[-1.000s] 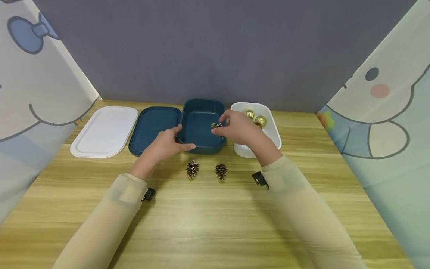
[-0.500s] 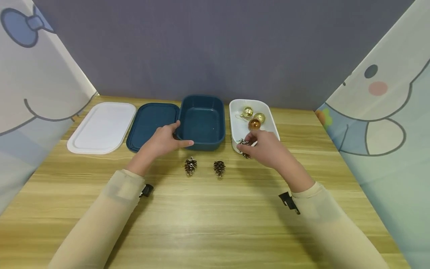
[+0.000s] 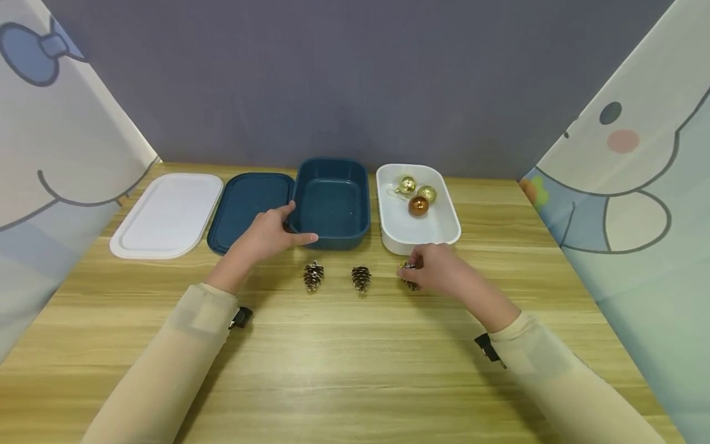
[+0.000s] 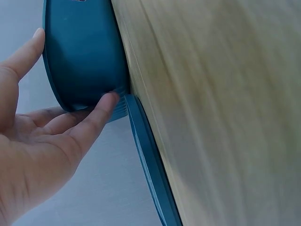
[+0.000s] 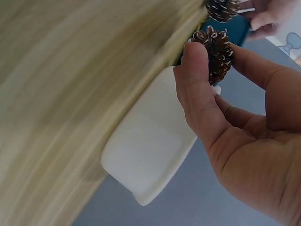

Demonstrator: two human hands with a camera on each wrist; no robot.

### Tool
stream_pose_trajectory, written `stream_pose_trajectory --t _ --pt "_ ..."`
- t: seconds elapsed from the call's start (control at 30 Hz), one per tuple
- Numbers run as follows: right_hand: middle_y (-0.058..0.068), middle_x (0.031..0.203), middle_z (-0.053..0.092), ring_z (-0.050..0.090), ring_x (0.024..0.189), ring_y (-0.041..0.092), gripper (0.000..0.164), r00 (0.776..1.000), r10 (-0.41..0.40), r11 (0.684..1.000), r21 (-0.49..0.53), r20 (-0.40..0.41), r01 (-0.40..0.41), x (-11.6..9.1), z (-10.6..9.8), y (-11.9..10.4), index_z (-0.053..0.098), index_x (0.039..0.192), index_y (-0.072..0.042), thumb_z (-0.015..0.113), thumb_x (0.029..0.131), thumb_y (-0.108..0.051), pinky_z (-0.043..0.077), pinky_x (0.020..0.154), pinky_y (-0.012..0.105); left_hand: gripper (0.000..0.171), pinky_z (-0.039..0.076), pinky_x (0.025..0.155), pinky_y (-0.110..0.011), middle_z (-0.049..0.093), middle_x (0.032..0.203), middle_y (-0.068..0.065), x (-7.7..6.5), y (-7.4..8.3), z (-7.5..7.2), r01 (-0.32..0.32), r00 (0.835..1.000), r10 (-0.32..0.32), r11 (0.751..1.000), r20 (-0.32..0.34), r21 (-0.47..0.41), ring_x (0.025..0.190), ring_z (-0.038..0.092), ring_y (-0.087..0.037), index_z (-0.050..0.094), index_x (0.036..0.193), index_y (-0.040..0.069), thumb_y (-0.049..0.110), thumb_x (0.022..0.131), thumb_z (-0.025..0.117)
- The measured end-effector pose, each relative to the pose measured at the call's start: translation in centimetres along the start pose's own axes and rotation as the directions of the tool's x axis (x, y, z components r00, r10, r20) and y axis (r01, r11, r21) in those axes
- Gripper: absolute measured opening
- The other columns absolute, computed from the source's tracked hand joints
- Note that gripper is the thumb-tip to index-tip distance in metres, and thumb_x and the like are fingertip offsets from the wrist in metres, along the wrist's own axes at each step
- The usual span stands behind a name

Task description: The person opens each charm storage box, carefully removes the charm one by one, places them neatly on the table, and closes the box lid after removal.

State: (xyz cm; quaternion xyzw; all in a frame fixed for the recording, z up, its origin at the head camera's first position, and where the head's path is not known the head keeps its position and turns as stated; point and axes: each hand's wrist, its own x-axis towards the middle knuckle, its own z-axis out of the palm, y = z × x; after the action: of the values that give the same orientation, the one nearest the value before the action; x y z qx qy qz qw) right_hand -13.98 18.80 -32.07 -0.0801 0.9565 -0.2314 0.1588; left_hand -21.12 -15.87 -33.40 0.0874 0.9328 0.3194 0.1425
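Observation:
In the head view, my left hand point(image 3: 269, 237) rests with thumb and fingers spread at the near left corner of a dark blue container point(image 3: 333, 244). The left wrist view shows fingertips touching the blue container's wall point(image 4: 87, 52). My right hand point(image 3: 442, 269) pinches a brown, white-tipped pinecone point(image 3: 411, 283) between thumb and fingers, in front of the white container point(image 3: 424, 232). Seen from the right wrist, this pinecone point(image 5: 220, 59) is partly covered by a finger. To its left on the table lie two more pinecones, one in the middle point(image 3: 362, 279) and one further left point(image 3: 313, 275).
Inside the white container sit two gold baubles point(image 3: 426, 194) and an amber bauble point(image 3: 418, 206). A dark blue lid point(image 3: 249, 200) and a white lid point(image 3: 169, 213) lie left of the blue container. A grey panel point(image 3: 344, 80) stands behind the wooden table point(image 3: 333, 357).
My right hand has carried the pinecone out of the blue container, right and toward me, down to the table in front of the white container. The left hand stays at the blue container.

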Motion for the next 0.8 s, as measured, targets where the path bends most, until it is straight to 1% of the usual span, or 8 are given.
stream_pose_trajectory --t 0.07,0.17,0.27,0.5,0.6,0.7,0.73,0.8 --pt "0.004 0.077 0.07 0.065 0.067 0.015 0.029 1.0 0.006 1.0 0.013 0.015 -0.006 0.1 0.3 0.2 0.068 0.094 -0.006 0.075 0.1 -0.034 0.051 0.063 0.029 0.11 0.051 0.095 -0.048 0.051 0.158 -0.025 -0.1 0.0 0.0 0.0 1.0 0.0 1.0 -0.001 0.0 0.12 0.059 -0.034 0.014 0.172 0.008 0.058 0.095 0.076" --pt "0.005 0.072 0.068 0.065 0.063 0.015 0.029 1.0 0.016 0.999 0.033 0.025 -0.017 0.1 0.7 0.5 0.065 0.091 -0.006 0.076 0.1 -0.032 0.05 0.06 0.03 0.11 0.052 0.101 -0.053 0.048 0.161 -0.025 -0.2 0.1 0.1 -0.001 1.0 0.001 1.0 -0.002 -0.001 0.128 0.059 -0.037 0.014 0.172 0.008 0.057 0.095 0.076" --pt "0.004 0.069 0.067 0.064 0.06 0.015 0.03 1.0 0.018 1.0 0.019 0.017 -0.018 0.2 1.0 0.6 0.064 0.088 -0.008 0.077 0.099 -0.032 0.048 0.059 0.03 0.11 0.051 0.107 -0.057 0.043 0.165 -0.025 -0.2 0.1 0.1 -0.004 1.0 0.004 1.0 -0.001 -0.009 0.137 0.055 -0.04 0.014 0.172 0.008 0.057 0.095 0.077" --pt "0.003 0.065 0.067 0.063 0.058 0.015 0.032 1.0 0.013 1.0 -0.019 0.01 -0.013 0.4 1.3 0.8 0.063 0.085 -0.009 0.077 0.099 -0.034 0.047 0.058 0.029 0.112 0.05 0.111 -0.06 0.039 0.168 -0.026 -0.2 0.2 0.1 -0.001 1.0 0.001 1.0 0.002 -0.015 0.143 0.051 -0.043 0.013 0.172 0.008 0.059 0.094 0.076" --pt "0.002 0.062 0.066 0.061 0.057 0.015 0.033 1.0 0.005 0.999 -0.035 0.004 -0.005 0.4 1.4 0.8 0.063 0.083 -0.01 0.076 0.1 -0.035 0.045 0.057 0.029 0.113 0.051 0.109 -0.058 0.04 0.167 -0.027 -0.2 0.1 0.1 -0.002 1.0 0.002 1.0 0.0 -0.015 0.142 0.052 -0.042 0.012 0.172 0.008 0.06 0.094 0.076" --pt "0.001 0.06 0.065 0.059 0.056 0.015 0.034 1.0 -0.003 0.999 -0.045 -0.003 0.002 0.4 1.4 0.9 0.062 0.082 -0.011 0.076 0.1 -0.036 0.045 0.057 0.029 0.113 0.053 0.103 -0.054 0.047 0.161 -0.027 -0.2 0.1 0.2 -0.003 1.0 0.003 1.0 0.001 -0.018 0.128 0.061 -0.038 0.012 0.172 0.009 0.059 0.094 0.076" --pt "0.001 0.06 0.065 0.059 0.055 0.015 0.034 1.0 -0.006 0.999 -0.043 -0.003 0.005 0.4 1.4 0.9 0.062 0.082 -0.01 0.076 0.1 -0.036 0.045 0.057 0.029 0.112 0.053 0.102 -0.053 0.048 0.161 -0.027 -0.2 0.1 0.2 -0.001 1.0 0.001 1.0 0.0 -0.019 0.125 0.063 -0.037 0.012 0.172 0.009 0.058 0.095 0.076" --pt "0.001 0.06 0.065 0.06 0.055 0.015 0.034 1.0 -0.008 0.999 -0.042 -0.001 0.008 0.5 1.4 0.8 0.062 0.081 -0.01 0.075 0.1 -0.036 0.045 0.057 0.029 0.111 0.054 0.104 -0.053 0.046 0.163 -0.028 -0.2 0.0 0.2 0.002 1.0 -0.002 1.0 0.003 -0.02 0.122 0.065 -0.035 0.011 0.172 0.009 0.057 0.095 0.076"
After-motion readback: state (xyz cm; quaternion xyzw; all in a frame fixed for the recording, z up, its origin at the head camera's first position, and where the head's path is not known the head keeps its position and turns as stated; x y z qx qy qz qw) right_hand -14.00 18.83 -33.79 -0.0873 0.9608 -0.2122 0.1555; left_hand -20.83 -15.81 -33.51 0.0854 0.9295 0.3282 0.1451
